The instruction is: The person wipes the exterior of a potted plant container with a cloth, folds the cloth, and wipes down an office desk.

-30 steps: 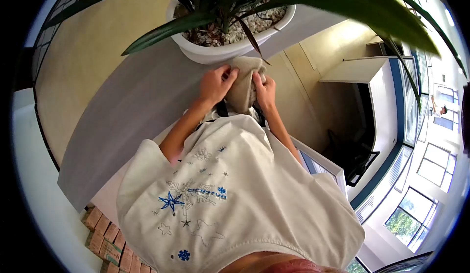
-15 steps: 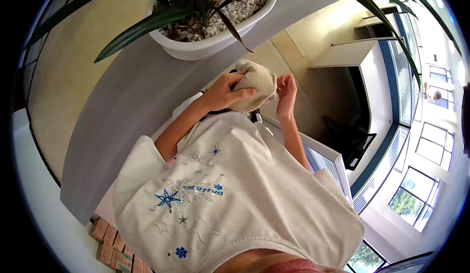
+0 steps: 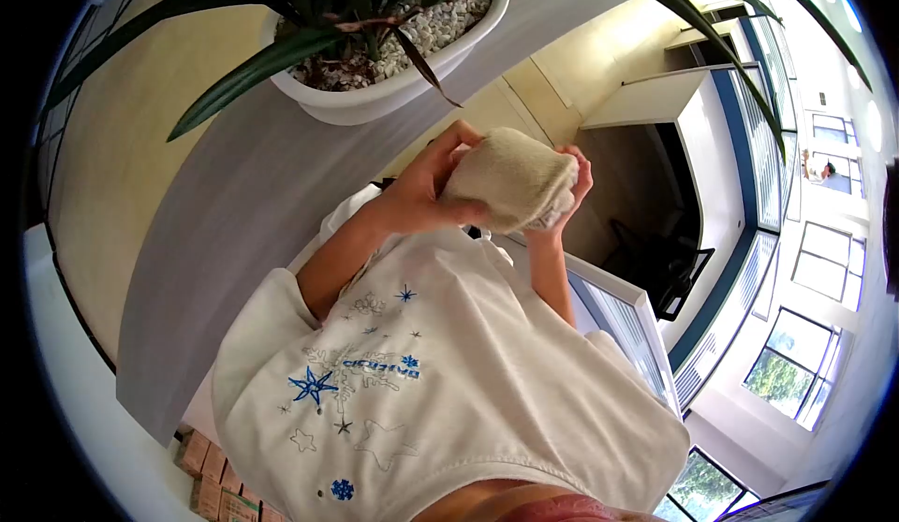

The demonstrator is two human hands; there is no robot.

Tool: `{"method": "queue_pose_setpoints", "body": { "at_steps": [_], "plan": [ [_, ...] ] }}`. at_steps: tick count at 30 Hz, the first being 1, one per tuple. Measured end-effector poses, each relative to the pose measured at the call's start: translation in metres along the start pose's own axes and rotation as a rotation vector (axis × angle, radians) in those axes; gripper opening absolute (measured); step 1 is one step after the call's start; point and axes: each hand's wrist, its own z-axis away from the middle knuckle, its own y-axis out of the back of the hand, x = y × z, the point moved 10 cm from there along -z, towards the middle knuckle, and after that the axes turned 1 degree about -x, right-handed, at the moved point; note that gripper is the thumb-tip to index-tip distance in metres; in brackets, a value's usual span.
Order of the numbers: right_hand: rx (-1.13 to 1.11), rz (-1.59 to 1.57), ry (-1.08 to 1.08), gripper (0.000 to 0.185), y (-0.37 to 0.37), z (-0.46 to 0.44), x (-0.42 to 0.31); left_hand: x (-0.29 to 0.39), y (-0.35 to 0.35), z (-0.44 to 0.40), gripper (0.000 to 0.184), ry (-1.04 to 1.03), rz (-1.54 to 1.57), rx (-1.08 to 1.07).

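Observation:
A rounded bundle of beige cloth (image 3: 510, 180), thick and soft-looking, is held up in front of my chest. My left hand (image 3: 435, 180) wraps round its left side, the thumb lying on the side towards me. At the right end, where a folded edge and a paler inner layer show, my right hand (image 3: 573, 185) grips the cloth with fingers partly hidden behind it. I cannot make out what kind of cloth item this is. Just beyond the hands stands a white oval planter (image 3: 375, 101) with white pebbles and a long-leaved plant (image 3: 253, 68).
The planter rests on a curved grey counter (image 3: 215, 241) at the left. White cabinet-like furniture (image 3: 655, 101) and a dark chair (image 3: 670, 283) stand to the right. Brown boxes (image 3: 220, 485) are stacked at lower left. A distant person (image 3: 828, 173) appears near the windows.
My right hand has gone from beside the cloth to gripping its right end. The bundle has turned and now shows a folded edge on the right. The view has shifted slightly.

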Motion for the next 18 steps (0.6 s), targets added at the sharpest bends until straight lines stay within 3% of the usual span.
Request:
{"method": "queue_pose_setpoints", "body": {
  "at_steps": [2, 3, 6, 7, 10, 11, 14, 15, 18],
  "plan": [
    [-0.118, -0.191, -0.227, 0.057, -0.008, 0.010, 0.015, 0.017, -0.009, -0.005, 0.071, -0.031, 0.100, -0.020],
    [-0.004, -0.118, -0.404, 0.062, -0.028, 0.026, 0.015, 0.020, -0.010, -0.010, 0.078, -0.081, 0.096, -0.030],
    [-0.206, 0.133, -0.249, 0.070, -0.065, 0.029, -0.009, -0.010, 0.015, -0.017, 0.078, 0.080, 0.083, 0.164],
    [-0.198, 0.092, -0.158, 0.076, -0.072, 0.026, -0.017, -0.010, 0.016, -0.015, 0.075, 0.096, -0.034, 0.147],
    [-0.109, 0.416, 0.002, 0.074, -0.043, 0.002, -0.026, -0.010, 0.018, -0.006, 0.065, 0.093, -0.273, 0.125],
    [-0.076, 0.607, -0.006, 0.074, -0.034, -0.002, -0.027, -0.010, 0.018, -0.005, 0.063, 0.054, -0.282, 0.135],
    [0.072, 0.353, -0.014, 0.077, -0.018, -0.005, -0.033, -0.005, 0.019, -0.003, 0.060, -0.057, -0.309, 0.156],
    [0.057, 0.464, -0.081, 0.084, -0.018, -0.008, -0.033, -0.003, 0.020, -0.002, 0.060, -0.091, -0.316, 0.167],
    [-0.348, 0.536, -0.248, 0.091, -0.056, 0.005, -0.016, 0.003, 0.014, -0.006, 0.061, -0.196, -0.344, 0.185]
  ]
}}
